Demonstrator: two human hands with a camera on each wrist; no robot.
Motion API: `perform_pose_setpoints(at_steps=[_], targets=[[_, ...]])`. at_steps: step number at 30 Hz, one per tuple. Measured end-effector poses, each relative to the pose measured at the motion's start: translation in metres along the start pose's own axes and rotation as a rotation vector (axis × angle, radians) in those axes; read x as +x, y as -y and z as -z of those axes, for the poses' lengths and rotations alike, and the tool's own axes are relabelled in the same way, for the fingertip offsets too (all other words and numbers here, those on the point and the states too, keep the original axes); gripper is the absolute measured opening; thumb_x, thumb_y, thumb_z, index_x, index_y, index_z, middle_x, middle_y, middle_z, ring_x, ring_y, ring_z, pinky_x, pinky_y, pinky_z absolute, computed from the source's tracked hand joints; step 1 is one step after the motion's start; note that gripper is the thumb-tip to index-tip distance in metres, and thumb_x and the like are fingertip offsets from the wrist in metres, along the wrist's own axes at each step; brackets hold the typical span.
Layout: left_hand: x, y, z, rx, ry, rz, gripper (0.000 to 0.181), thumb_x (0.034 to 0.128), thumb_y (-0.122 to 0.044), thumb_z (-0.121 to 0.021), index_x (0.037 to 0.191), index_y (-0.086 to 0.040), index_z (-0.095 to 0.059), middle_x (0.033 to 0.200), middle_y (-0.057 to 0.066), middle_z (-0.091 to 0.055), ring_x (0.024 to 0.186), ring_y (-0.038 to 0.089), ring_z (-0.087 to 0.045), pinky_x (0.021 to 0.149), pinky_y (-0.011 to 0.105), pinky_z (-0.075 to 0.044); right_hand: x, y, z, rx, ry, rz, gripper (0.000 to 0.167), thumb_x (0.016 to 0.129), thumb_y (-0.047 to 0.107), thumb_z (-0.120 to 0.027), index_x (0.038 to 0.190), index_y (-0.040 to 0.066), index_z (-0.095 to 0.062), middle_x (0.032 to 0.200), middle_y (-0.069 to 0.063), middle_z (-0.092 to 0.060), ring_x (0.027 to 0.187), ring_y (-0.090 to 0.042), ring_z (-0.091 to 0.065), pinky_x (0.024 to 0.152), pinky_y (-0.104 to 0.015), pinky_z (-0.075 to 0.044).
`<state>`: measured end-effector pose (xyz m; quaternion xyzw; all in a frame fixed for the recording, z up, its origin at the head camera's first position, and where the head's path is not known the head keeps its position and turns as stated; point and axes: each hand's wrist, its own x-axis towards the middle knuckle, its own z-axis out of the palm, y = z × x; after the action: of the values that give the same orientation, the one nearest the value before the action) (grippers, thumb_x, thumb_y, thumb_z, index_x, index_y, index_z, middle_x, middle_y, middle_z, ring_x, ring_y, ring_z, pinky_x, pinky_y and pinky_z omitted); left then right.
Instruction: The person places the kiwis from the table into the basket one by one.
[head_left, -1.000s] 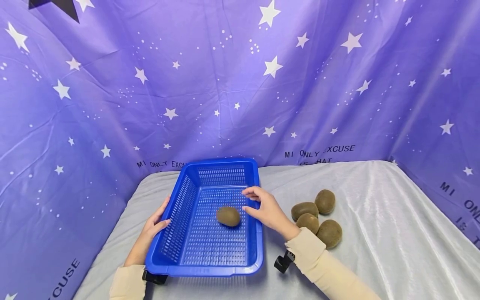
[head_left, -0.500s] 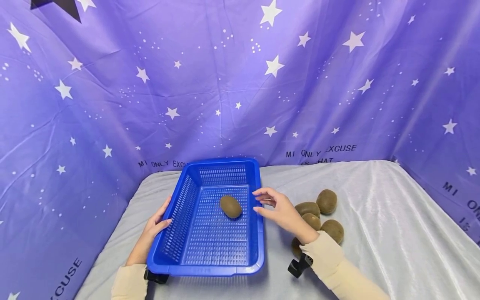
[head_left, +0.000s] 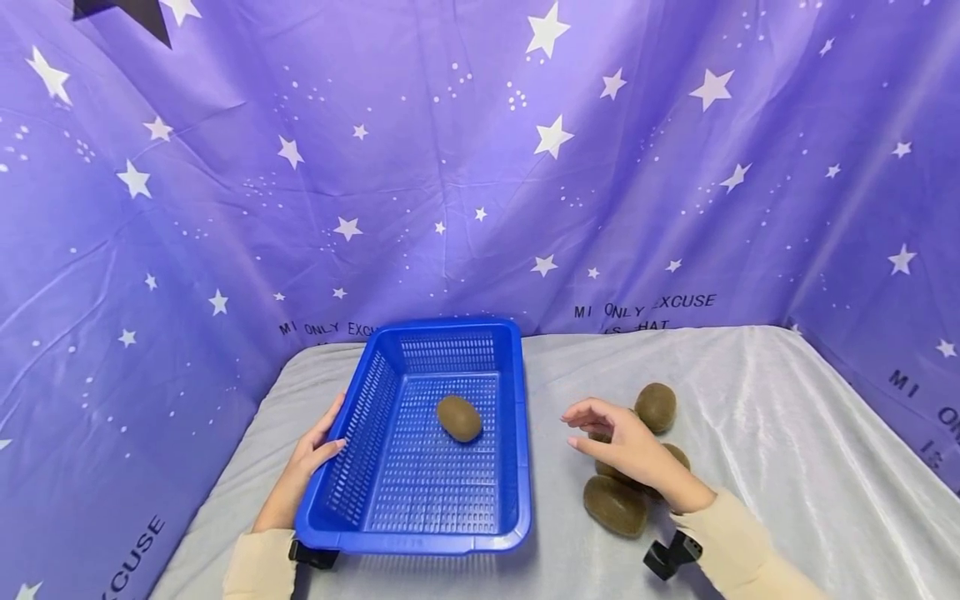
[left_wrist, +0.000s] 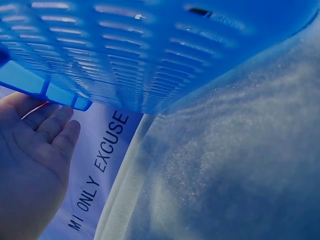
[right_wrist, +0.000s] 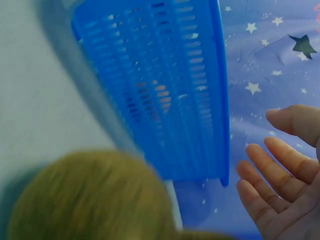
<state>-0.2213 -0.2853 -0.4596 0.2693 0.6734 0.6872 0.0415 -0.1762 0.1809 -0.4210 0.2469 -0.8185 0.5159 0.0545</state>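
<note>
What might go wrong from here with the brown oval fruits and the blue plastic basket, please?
The brown oval fruit lying alone in the blue plastic basket could roll if the left hand, gripping the basket's side, tilts it. The right hand is near the brown oval fruits on the silvery-grey cloth, so it might knock one away.

One brown oval fruit (head_left: 459, 418) lies in the blue plastic basket (head_left: 420, 544) on the shiny grey cloth (head_left: 787, 442). The left hand (head_left: 306, 458) is on the basket's left side; right of the basket, more brown oval fruits (head_left: 615, 506) lie near the right hand (head_left: 628, 439). The purple starry curtain (head_left: 450, 167) hangs behind.
</note>
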Motion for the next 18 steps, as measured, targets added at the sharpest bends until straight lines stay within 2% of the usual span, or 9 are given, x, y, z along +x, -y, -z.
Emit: perform_pose_setpoints(at_steps=[4,9,13,18], targets=[[-0.001,-0.001,0.000,0.004,-0.007,0.009,0.066,0.0909,0.007,-0.038,0.148,0.005,-0.005,0.158,0.007,-0.007,0.129,-0.004,-0.034,0.097,0.017,-0.037,-0.011,-0.009,0.008,0.004,-0.017,0.020,0.022,0.086,0.007,-0.067,0.107,0.006,-0.062,0.105,-0.005,-0.065,0.098,-0.015,-0.062,0.084,-0.032,-0.050],[-0.002,-0.002,0.000,0.014,-0.018,0.048,0.067,0.0921,0.004,-0.039,0.149,0.002,-0.005,0.156,0.016,-0.001,0.127,-0.003,-0.037,0.095,0.019,-0.040,-0.026,-0.015,0.018,0.021,-0.038,0.091,0.023,0.084,-0.001,-0.065,0.107,0.002,-0.062,0.104,-0.013,-0.065,0.096,-0.015,-0.063,0.084,-0.023,-0.049],[-0.002,-0.002,0.000,0.021,-0.022,0.073,0.067,0.0924,0.003,-0.040,0.150,-0.001,-0.005,0.155,0.021,0.001,0.125,-0.002,-0.040,0.093,0.022,-0.043,-0.036,-0.018,0.026,0.002,-0.055,0.144,0.028,0.083,-0.006,-0.065,0.109,0.002,-0.061,0.105,-0.014,-0.064,0.096,-0.014,-0.062,0.084,-0.019,-0.047],[-0.001,0.000,0.001,0.008,-0.010,0.053,0.067,0.0922,0.003,-0.039,0.149,0.001,-0.004,0.156,0.017,0.001,0.127,-0.002,-0.038,0.094,0.021,-0.041,-0.047,-0.022,0.034,-0.029,-0.098,0.140,0.031,0.082,-0.007,-0.066,0.111,0.004,-0.062,0.105,-0.012,-0.065,0.097,-0.010,-0.062,0.085,-0.016,-0.045]])
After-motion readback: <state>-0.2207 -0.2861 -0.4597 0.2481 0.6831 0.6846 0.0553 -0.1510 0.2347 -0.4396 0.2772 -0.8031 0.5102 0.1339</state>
